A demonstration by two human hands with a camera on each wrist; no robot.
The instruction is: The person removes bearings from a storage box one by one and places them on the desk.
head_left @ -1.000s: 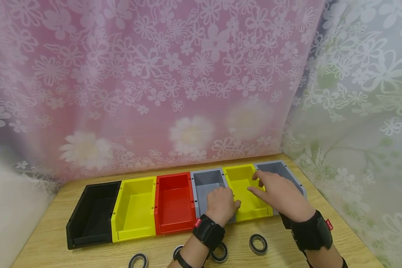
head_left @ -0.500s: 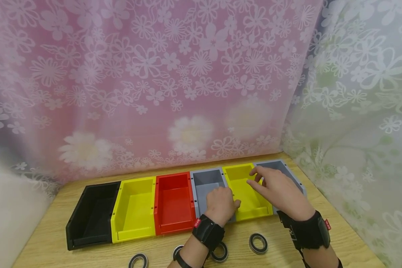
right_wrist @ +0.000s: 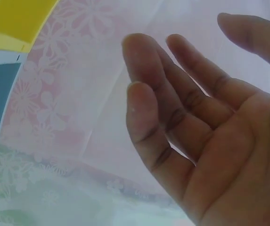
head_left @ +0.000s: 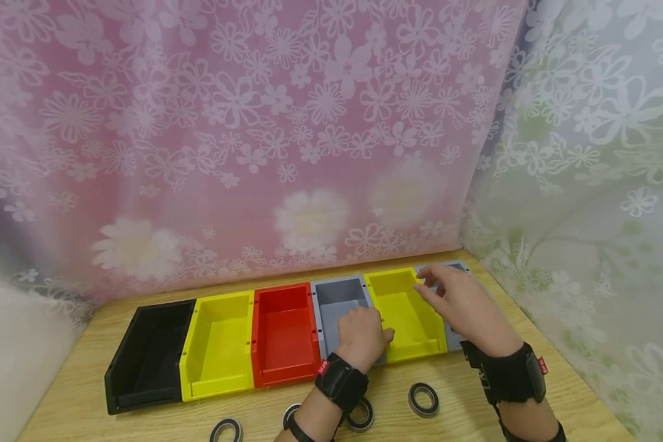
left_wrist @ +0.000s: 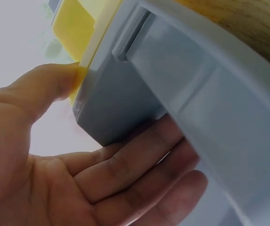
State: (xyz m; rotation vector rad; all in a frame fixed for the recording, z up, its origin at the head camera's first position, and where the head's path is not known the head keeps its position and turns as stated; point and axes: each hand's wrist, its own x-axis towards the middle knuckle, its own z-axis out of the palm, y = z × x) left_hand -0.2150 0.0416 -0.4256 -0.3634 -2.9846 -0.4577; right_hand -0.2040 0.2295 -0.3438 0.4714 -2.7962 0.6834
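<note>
In the head view, my left hand [head_left: 359, 334] is at the grey bin [head_left: 338, 292] right of the red one. The left wrist view shows its fingers curled inside that grey bin, its thumb against the yellow edge, so it grips the walls where the grey bin meets the yellow bin [head_left: 403, 301]. My right hand [head_left: 469, 310] is held over the yellow bin's right side and the far-right grey bin [head_left: 454, 337]. Its fingers are loosely bent, thumb apart, and the right wrist view shows nothing in the palm.
Further left in the row stand a red bin [head_left: 287, 331], another yellow bin [head_left: 221, 337] and a black bin [head_left: 151, 350]. Several ring-shaped bearings [head_left: 411, 400] lie on the wooden table [head_left: 265, 417] in front; the left forearm partly covers some. A flowered curtain [head_left: 254, 153] hangs behind.
My right hand has shifted slightly right and up, away from the middle of the yellow bin. The left hand keeps its place at the grey bin. The head view has drifted a little.
</note>
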